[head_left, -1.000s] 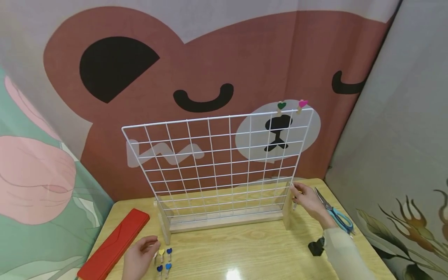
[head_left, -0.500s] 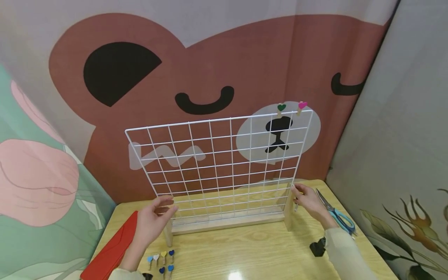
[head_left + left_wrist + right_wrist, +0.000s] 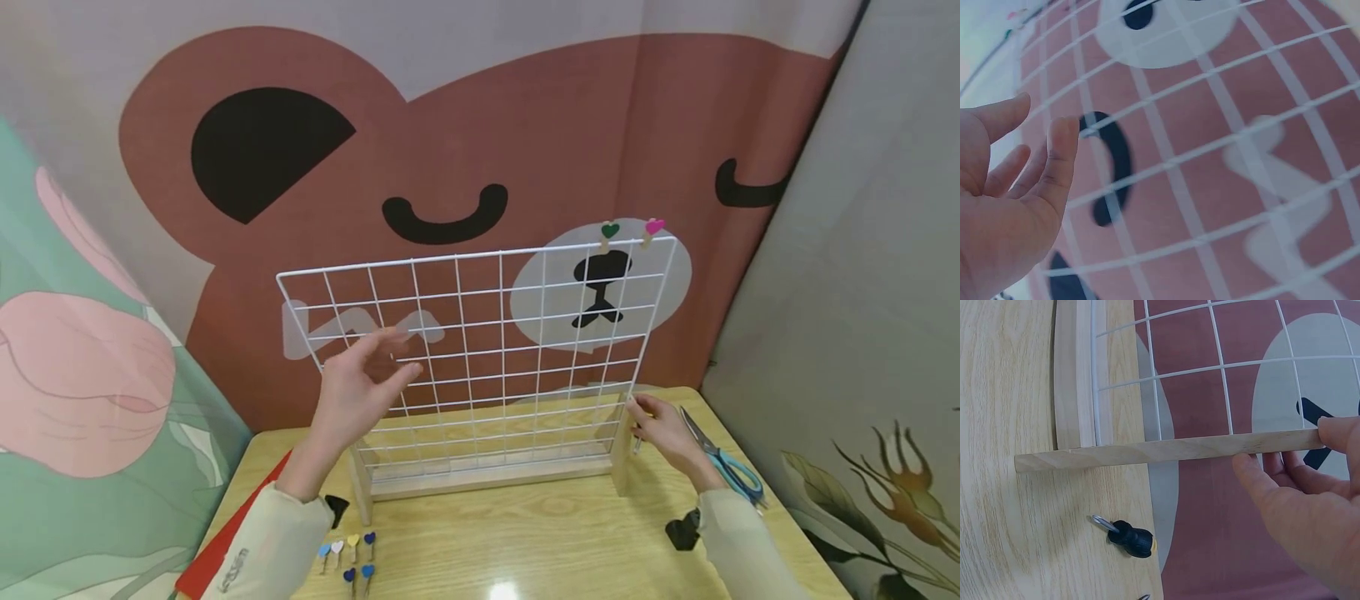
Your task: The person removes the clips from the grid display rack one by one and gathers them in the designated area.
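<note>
A white wire grid (image 3: 500, 333) stands upright in a wooden base (image 3: 495, 481) with a post at each side. My left hand (image 3: 356, 392) is raised before the grid's left part, fingers loosely bent and thumb apart; nothing shows between them in the left wrist view. At the right, my right hand (image 3: 663, 429) holds the upper end of the right wooden post (image 3: 1172, 449) between fingers and thumb. A green heart clothespin (image 3: 610, 231) and a pink heart clothespin (image 3: 654, 227) sit on the grid's top wire, near its right corner.
Several small heart clothespins (image 3: 353, 543) lie on the table at front left, beside a red case (image 3: 217, 550) partly covered by my left arm. Blue-handled scissors (image 3: 723, 467) lie right of my right hand. A stubby black screwdriver (image 3: 1129, 540) lies near the right post.
My left hand has risen from beside the small clothespins, up and to the right, to the front of the grid. My right hand keeps its hold on the post.
</note>
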A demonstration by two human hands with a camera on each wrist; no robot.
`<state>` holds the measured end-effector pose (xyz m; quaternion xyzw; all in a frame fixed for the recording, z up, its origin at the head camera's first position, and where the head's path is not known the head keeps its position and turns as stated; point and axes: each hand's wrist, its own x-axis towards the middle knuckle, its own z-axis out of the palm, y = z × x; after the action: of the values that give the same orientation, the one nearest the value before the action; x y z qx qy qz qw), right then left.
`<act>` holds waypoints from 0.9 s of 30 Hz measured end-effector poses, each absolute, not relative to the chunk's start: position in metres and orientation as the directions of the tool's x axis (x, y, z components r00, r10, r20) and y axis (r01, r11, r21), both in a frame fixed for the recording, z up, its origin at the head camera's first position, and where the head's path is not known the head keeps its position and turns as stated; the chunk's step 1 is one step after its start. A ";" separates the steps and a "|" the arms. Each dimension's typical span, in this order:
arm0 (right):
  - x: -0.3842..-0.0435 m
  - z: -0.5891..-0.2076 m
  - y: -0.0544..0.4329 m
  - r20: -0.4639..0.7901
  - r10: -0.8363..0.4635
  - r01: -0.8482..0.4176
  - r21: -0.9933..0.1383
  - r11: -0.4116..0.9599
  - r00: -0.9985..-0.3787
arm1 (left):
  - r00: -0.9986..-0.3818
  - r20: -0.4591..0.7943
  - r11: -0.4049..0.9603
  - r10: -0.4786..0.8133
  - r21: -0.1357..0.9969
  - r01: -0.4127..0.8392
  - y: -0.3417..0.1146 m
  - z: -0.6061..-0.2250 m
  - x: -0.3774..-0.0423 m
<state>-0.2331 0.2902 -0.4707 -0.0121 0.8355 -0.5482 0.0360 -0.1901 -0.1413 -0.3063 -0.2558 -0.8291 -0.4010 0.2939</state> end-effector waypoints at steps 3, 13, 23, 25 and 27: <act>-0.233 -0.470 0.292 -0.050 -0.054 0.024 -0.919 0.394 -0.997 | -0.673 0.703 0.514 0.230 0.499 0.698 -0.128 -0.281 -0.195; -0.234 -0.471 0.292 -0.056 -0.073 0.023 -0.918 0.395 -0.996 | -0.597 0.749 0.477 0.286 0.429 0.767 -0.096 -0.233 -0.206; -0.231 -0.467 0.295 -0.052 -0.053 0.027 -0.920 0.391 -0.997 | -0.638 0.718 0.442 0.278 0.493 0.749 -0.069 -0.188 -0.222; -0.231 -0.467 0.295 -0.052 -0.057 0.026 -0.922 0.386 -0.997 | -0.658 0.694 0.458 0.292 0.502 0.734 -0.063 -0.182 -0.225; -0.232 -0.467 0.295 -0.050 -0.054 0.025 -0.922 0.387 -0.997 | -0.673 0.670 0.468 0.314 0.507 0.724 -0.058 -0.176 -0.228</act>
<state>-0.2318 0.2953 -0.4673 -0.0087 0.8321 -0.5534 0.0359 -0.2279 -0.0580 -0.1762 -0.3168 -0.8190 -0.4068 0.2517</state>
